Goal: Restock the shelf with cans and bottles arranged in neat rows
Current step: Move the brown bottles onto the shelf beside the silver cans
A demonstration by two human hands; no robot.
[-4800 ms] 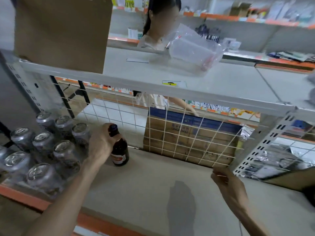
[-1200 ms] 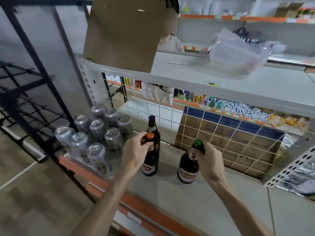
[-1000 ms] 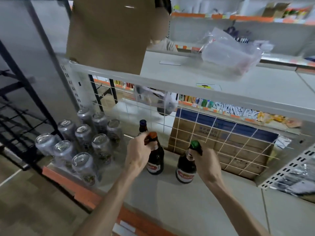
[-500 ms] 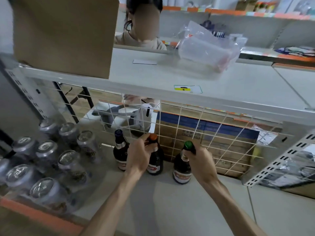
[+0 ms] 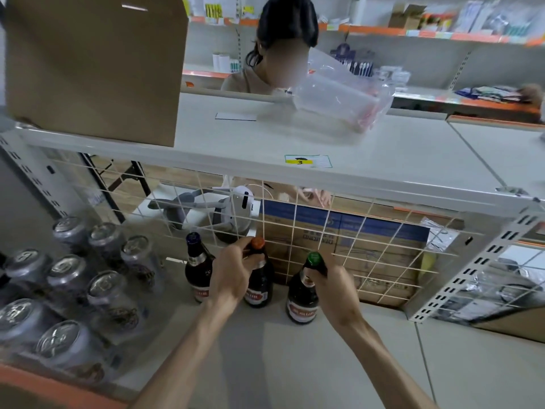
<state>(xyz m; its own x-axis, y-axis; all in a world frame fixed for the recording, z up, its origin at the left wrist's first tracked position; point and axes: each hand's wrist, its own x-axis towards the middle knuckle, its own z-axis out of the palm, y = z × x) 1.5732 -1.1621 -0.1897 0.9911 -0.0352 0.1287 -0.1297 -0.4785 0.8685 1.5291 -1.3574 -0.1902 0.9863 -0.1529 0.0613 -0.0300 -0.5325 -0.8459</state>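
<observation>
On upper shelf [image 5: 413,160]: tag [image 5: 306,161] "3" | orange-capped bottle [image 5: 261,287], green-capped bottle [image 5: 300,302]: labels illegible

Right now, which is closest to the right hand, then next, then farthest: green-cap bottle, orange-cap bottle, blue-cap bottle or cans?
1. Green-cap bottle: in the right hand.
2. Orange-cap bottle: next on its left.
3. Blue-cap bottle: farther left.
4. Cans: far left.
</observation>
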